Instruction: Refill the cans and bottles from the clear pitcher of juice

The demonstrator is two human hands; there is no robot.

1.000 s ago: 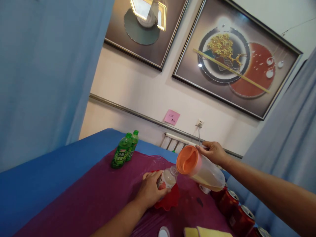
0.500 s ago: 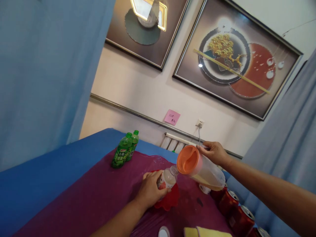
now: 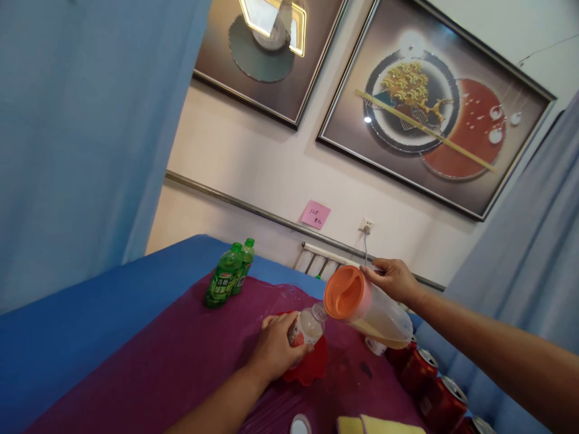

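Note:
My left hand (image 3: pixel 278 346) is wrapped round a clear bottle (image 3: pixel 311 324) with a printed label, its uncapped mouth leaning to the upper right. Beneath the bottle lies a red scalloped dish (image 3: pixel 312 364). My right hand (image 3: pixel 392 280) grips a translucent pitcher (image 3: pixel 382 319) on its far side; the handle is mostly hidden by the fingers. The pitcher is tipped to the left, its orange lid (image 3: pixel 346 292) right beside the bottle's mouth. Pale yellowish liquid lies along the pitcher's lower side. Whether any is flowing out I cannot tell.
Two green bottles (image 3: pixel 224 276) stand at the back left on the purple sheet (image 3: pixel 181 355). Several red cans (image 3: pixel 441 401) line the right edge. Near the front lie a white cap (image 3: pixel 300 425) and a folded yellow cloth (image 3: pixel 384 425). Blue curtains (image 3: pixel 90 120) hang on both sides.

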